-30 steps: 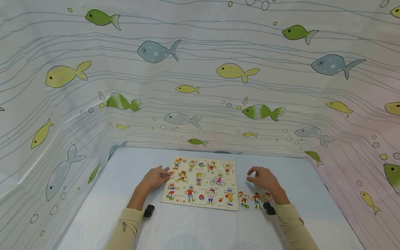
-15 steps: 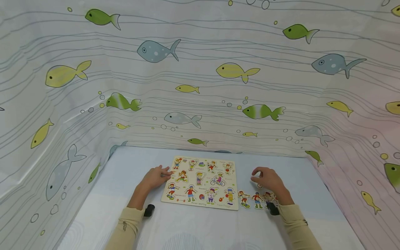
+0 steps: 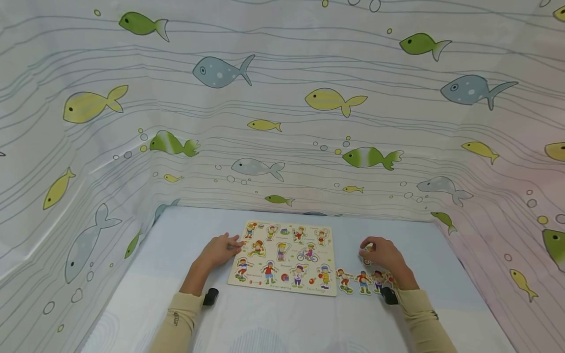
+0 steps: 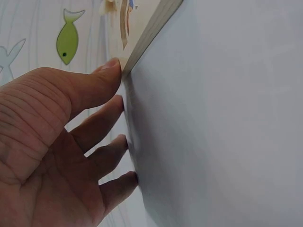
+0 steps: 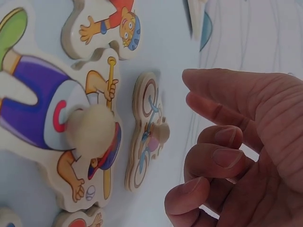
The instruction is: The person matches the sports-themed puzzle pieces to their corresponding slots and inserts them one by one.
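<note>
My left hand (image 3: 220, 249) rests at the left edge of a wooden puzzle board (image 3: 270, 255) printed with children playing sports. In the left wrist view, the thumb (image 4: 102, 85) touches the board's edge and the spread fingertips meet the tabletop. To the board's right, my right hand (image 3: 385, 255) is beside a bicycle-rider puzzle piece (image 5: 150, 130), partly hidden by the hand in the head view. Its fingers are loosely curled, with a gap between them and the piece. A wooden knob sticks up from this piece. Nothing is in the right hand.
Several loose puzzle pieces lie in a row right of the board, including a skateboarder piece (image 3: 344, 281), a piece in a red shirt (image 3: 364, 283) and a knobbed baseball-player piece (image 5: 38, 90). A fish-print curtain (image 3: 282, 147) encloses the pale table (image 3: 273, 323).
My right hand has drifted right, away from the board, and more of the loose pieces shows beneath the wrist. The left hand stays at the board's edge.
</note>
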A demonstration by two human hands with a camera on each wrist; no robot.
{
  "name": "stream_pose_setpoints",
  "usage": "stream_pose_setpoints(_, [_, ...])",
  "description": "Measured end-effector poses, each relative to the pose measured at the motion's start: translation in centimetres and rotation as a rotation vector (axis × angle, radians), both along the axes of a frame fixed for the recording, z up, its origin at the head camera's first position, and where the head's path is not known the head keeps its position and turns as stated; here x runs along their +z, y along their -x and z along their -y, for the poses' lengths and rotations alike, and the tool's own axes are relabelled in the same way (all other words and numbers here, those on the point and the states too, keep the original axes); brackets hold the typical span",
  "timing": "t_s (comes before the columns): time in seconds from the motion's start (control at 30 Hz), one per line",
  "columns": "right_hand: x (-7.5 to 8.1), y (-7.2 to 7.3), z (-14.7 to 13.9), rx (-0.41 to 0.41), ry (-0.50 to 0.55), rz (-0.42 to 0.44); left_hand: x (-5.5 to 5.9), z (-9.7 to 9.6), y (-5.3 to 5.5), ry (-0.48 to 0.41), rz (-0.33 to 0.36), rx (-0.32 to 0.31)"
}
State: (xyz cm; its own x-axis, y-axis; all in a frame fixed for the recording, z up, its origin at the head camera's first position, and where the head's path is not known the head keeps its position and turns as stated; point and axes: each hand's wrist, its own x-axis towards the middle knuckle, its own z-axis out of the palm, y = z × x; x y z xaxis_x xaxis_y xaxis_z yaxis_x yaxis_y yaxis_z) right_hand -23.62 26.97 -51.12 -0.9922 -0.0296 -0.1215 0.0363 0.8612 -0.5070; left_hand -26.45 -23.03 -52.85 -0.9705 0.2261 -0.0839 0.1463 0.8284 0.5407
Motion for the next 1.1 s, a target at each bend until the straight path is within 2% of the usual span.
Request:
stream_pose_setpoints(0.3, [0.5,-0.5,-0.3,-0.008,-0.003,0.002,0.0,0.0,0.1,0.009,0.001,0.003])
stream_pose_setpoints(0.63, [-0.5,-0.5,-1.6,0.0,0.013,-0.016,0.2,-0.1,-0.1,0.003,-0.003,-0.007])
stream_pose_setpoints(1.1, [-0.5,-1.1,-2.5,-0.007,0.013,-0.003,0.2,-0.1,-0.1,0.018,-0.015,-0.013])
